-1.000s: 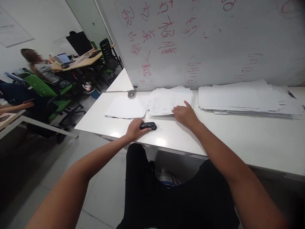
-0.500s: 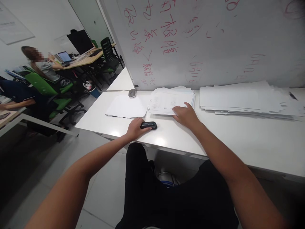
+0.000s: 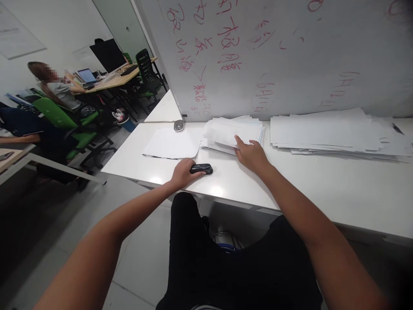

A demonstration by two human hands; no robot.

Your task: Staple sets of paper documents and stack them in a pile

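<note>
On the white table, my left hand (image 3: 183, 173) is closed round the rear end of a black stapler (image 3: 204, 168), which rests on the tabletop. My right hand (image 3: 251, 154) is at the near right edge of the middle paper stack (image 3: 234, 122). Its index finger lies over a top sheet of paper (image 3: 219, 132) and the thumb is below the edge. That sheet's near edge is bent up off the stack. How many sheets are between the fingers, I cannot tell. Left of the stack lies a thinner pile of white paper (image 3: 172, 143).
A grey rounded device (image 3: 178, 125) stands behind the thin pile. Further right is a wide stack of loose paper (image 3: 322, 129). A whiteboard (image 3: 309, 64) with red writing rises along the table's back. Two people sit at desks to the left, near a green chair (image 3: 60, 114).
My right index finger has stretched out, and the top sheet's near edge, flat before, is now raised and curved. My left hand and the stapler stay in place.
</note>
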